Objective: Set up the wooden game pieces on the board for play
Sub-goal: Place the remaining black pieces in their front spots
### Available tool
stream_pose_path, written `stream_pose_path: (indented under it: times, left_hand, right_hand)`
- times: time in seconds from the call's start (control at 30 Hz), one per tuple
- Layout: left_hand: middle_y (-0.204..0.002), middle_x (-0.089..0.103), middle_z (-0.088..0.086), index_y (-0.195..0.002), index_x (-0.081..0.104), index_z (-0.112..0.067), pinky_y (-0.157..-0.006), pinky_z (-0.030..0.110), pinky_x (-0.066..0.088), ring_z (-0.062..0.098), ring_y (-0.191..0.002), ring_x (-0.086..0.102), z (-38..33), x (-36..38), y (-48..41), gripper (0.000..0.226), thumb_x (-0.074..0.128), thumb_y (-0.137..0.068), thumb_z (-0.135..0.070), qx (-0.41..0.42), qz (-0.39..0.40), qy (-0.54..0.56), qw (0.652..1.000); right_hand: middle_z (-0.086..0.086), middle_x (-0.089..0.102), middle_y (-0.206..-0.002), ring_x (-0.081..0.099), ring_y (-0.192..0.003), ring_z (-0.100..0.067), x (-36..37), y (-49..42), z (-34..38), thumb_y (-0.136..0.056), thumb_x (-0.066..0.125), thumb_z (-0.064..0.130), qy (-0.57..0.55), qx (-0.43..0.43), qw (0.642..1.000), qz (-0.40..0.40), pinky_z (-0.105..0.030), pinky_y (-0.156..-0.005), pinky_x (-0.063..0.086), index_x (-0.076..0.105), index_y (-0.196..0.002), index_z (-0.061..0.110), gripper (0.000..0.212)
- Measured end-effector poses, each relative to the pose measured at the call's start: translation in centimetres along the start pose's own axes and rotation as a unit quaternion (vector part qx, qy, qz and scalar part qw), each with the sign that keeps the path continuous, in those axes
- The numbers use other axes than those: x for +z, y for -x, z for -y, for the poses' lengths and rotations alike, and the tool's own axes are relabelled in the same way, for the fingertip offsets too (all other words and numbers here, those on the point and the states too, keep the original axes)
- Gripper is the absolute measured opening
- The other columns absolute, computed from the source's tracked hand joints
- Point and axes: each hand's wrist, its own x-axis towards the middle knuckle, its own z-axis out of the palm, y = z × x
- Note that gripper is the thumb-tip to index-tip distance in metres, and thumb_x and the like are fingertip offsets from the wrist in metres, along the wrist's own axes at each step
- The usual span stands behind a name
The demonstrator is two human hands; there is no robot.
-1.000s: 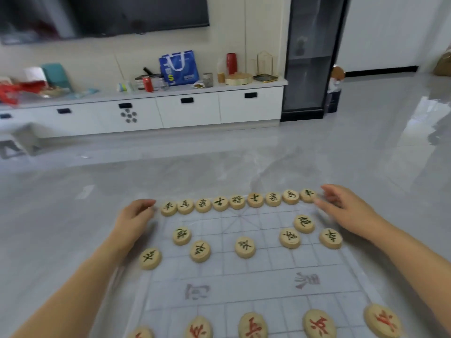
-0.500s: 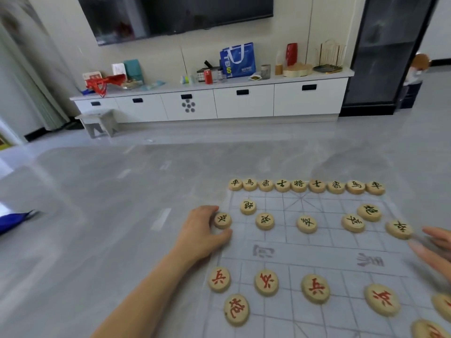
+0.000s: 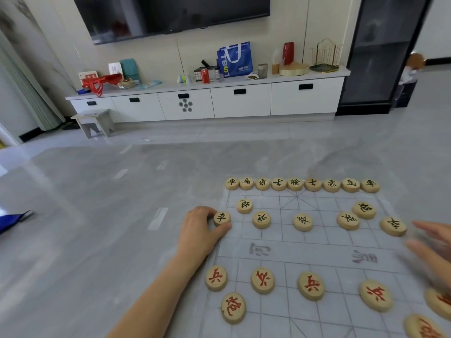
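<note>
— Where is the person's left hand?

— The left hand [image 3: 197,230] lies at the left edge of the board [image 3: 305,251]. Its thumb and curled fingers pinch a black-marked soldier piece [image 3: 222,217], which sits flat on the sheet.

— And the other one?

— The right hand [image 3: 432,250] is at the board's right edge and blurred. Its fingers are stretched out and hold nothing, just beside the rightmost black soldier [image 3: 393,226].

— How do the other pieces lie?

— A back row of black pieces [image 3: 295,184], nine of them, runs side by side along the far edge. In front stand the left black cannon [image 3: 244,206] and the right black cannon [image 3: 364,210], with three more black soldiers between the two by the hands. Across the middle band, the red soldiers [image 3: 262,280] form a row, and a red cannon [image 3: 233,307] sits nearer, at the left. More red pieces are cut off at the lower right corner.

— What carries the board?

— A grey marbled tabletop [image 3: 97,215]. A white cabinet [image 3: 219,101] stands beyond it.
</note>
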Motion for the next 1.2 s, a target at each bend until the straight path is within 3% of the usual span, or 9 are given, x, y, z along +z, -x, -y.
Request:
stream_pose_path:
  times: [0.07,0.2,0.33,0.43,0.57,0.73,0.9,1.1,1.2]
  left_hand:
    - [-0.096,0.057,-0.011,-0.097,0.061,-0.026,-0.079,0.026,0.042,0.01,-0.094,0.051,0.2,0.2,-0.1,0.037,0.069,-0.072,-0.052,0.003,-0.003,-0.004,1.0]
    - [-0.104,0.059,-0.008,-0.108,0.061,-0.023,-0.085,0.03,0.043,0.013,-0.1,0.051,0.6,0.4,-0.2,0.051,0.068,-0.07,-0.056,0.013,0.0,-0.01,1.0]
    - [-0.113,0.059,-0.006,-0.118,0.059,-0.022,-0.091,0.029,0.042,0.015,-0.107,0.05,0.9,0.4,0.0,0.054,0.068,-0.073,-0.05,0.013,0.001,0.011,1.0]
    - [-0.113,0.06,-0.007,-0.117,0.06,-0.024,-0.089,0.027,0.041,0.013,-0.107,0.05,1.1,0.5,0.0,0.049,0.066,-0.074,-0.047,0.02,0.003,0.026,0.999]
    - [-0.111,0.06,-0.009,-0.114,0.062,-0.023,-0.087,0.023,0.039,0.011,-0.107,0.051,1.1,0.5,0.0,0.04,0.067,-0.077,-0.039,0.019,-0.005,0.047,0.999]
    - [-0.112,0.06,-0.009,-0.113,0.062,-0.025,-0.09,0.027,0.041,0.012,-0.108,0.05,1.2,0.5,0.0,0.038,0.065,-0.078,-0.039,0.025,-0.005,0.041,0.999]
    - [-0.115,0.06,-0.008,-0.115,0.061,-0.026,-0.093,0.028,0.042,0.013,-0.111,0.049,1.1,0.4,0.0,0.038,0.062,-0.08,-0.041,0.025,0.0,0.035,0.999]
    - [-0.115,0.061,-0.007,-0.116,0.061,-0.025,-0.093,0.028,0.041,0.014,-0.11,0.05,1.0,0.3,0.0,0.039,0.062,-0.081,-0.041,0.027,0.002,0.033,0.999]
    - [-0.114,0.061,-0.007,-0.115,0.061,-0.025,-0.092,0.029,0.042,0.015,-0.11,0.05,0.9,0.2,0.1,0.038,0.063,-0.08,-0.041,0.024,0.004,0.036,0.999]
  right_hand:
    - [0.035,0.046,-0.104,0.049,-0.094,0.0,-0.4,-0.7,4.2,-0.071,0.044,0.075,0.047,-0.009,0.998,-0.043,0.0,-0.075,0.034,0.048,-0.102,0.064,0.033]
    - [0.021,0.055,-0.093,0.048,-0.092,0.006,2.8,-1.4,13.4,-0.082,0.066,0.037,0.05,-0.156,0.986,0.002,-0.012,-0.081,0.038,0.063,-0.097,0.041,0.015]
    - [0.018,0.048,-0.127,0.038,-0.119,-0.007,8.5,-4.0,18.4,-0.091,0.051,0.027,0.168,-0.201,0.957,0.124,-0.03,-0.097,0.029,0.049,-0.128,0.034,0.038]
    - [0.017,0.043,-0.138,0.029,-0.129,-0.011,11.4,-6.0,20.3,-0.088,0.047,0.019,0.18,-0.194,0.951,0.162,-0.034,-0.1,0.023,0.041,-0.133,0.037,0.049]
    - [0.015,0.052,-0.125,0.034,-0.12,-0.011,12.7,-6.9,20.1,-0.085,0.051,0.024,0.185,-0.173,0.95,0.182,-0.032,-0.091,0.022,0.045,-0.13,0.039,0.048]
    - [0.013,0.049,-0.118,0.039,-0.115,-0.012,12.5,-6.8,19.7,-0.079,0.057,0.053,0.241,-0.182,0.945,0.126,-0.033,-0.095,0.026,0.048,-0.122,0.034,0.048]
    - [0.012,0.045,-0.124,0.036,-0.117,-0.014,12.8,-6.9,20.4,-0.083,0.053,0.038,0.235,-0.202,0.937,0.165,-0.034,-0.097,0.023,0.041,-0.133,0.038,0.052]
    - [0.012,0.051,-0.106,0.043,-0.107,-0.012,13.3,-6.6,20.4,-0.076,0.055,0.063,0.242,-0.166,0.948,0.121,-0.033,-0.094,0.027,0.054,-0.116,0.03,0.051]
    - [0.011,0.052,-0.115,0.042,-0.111,-0.013,13.2,-6.2,20.3,-0.079,0.054,0.052,0.233,-0.168,0.948,0.133,-0.034,-0.096,0.025,0.049,-0.125,0.033,0.05]
